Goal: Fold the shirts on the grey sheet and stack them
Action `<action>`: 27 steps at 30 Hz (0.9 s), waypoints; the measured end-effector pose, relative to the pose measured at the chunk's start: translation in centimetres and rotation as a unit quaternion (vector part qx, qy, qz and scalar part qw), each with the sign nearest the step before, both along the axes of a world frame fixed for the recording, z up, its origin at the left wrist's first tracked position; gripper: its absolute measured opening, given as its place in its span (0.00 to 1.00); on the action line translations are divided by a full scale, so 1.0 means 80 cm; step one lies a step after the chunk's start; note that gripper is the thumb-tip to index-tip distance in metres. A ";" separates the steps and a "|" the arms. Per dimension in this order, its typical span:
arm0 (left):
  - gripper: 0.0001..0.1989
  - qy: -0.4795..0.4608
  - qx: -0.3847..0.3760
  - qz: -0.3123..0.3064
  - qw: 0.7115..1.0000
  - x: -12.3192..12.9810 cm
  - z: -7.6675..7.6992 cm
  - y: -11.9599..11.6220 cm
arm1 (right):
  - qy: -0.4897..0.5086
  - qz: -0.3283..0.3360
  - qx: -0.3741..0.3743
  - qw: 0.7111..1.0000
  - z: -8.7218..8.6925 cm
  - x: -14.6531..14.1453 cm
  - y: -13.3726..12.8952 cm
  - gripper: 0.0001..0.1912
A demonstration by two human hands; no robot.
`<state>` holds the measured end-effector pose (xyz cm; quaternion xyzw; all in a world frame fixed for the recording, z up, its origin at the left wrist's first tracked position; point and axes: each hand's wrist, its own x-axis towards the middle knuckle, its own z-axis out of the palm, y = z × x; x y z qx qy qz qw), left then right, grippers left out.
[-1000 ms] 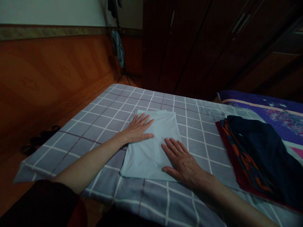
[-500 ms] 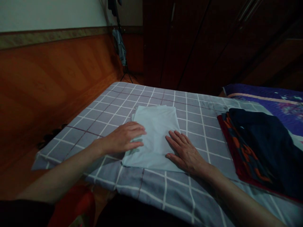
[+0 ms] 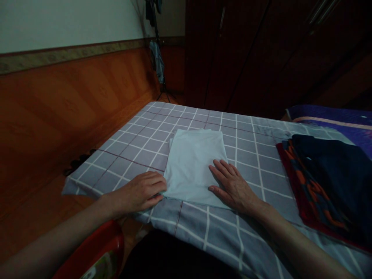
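Note:
A pale blue folded garment (image 3: pixel 195 162) lies flat on the checked grey cover, its longer sides running away from me. At its near left corner, my left hand (image 3: pixel 149 191) is closed, the fingers curled together on the fabric edge; the fingertips are partly hidden. Across the garment's right side rests my right hand (image 3: pixel 232 186), palm down, fingers stretched out and slightly apart. It presses on the cloth without gripping it.
To the right is a stack of folded clothes (image 3: pixel 334 182), navy on top, with orange-patterned and dark red pieces beneath. A red plastic stool or basin (image 3: pixel 107 240) stands below the cover's near left edge. Behind are a dark wardrobe (image 3: pixel 232 58) and a clothes stand (image 3: pixel 158 62).
My left hand has moved from over the garment's left part down to its near left corner, and its fingers have curled in. My right hand stays flat on the cloth. The view has shifted left.

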<state>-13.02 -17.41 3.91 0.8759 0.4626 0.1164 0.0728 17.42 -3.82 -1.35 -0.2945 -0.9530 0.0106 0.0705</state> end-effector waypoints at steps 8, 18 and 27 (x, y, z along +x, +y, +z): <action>0.07 -0.055 0.080 0.051 0.994 0.003 -0.003 0.003 | 0.010 0.001 0.002 1.000 -0.003 0.000 0.000 0.31; 0.05 0.020 0.040 0.040 0.998 0.009 -0.016 -0.016 | 0.002 -0.001 0.007 1.000 -0.003 0.000 0.000 0.32; 0.08 0.064 0.141 0.026 0.988 0.015 -0.024 -0.005 | 0.022 0.011 -0.017 1.000 0.007 -0.001 -0.006 0.33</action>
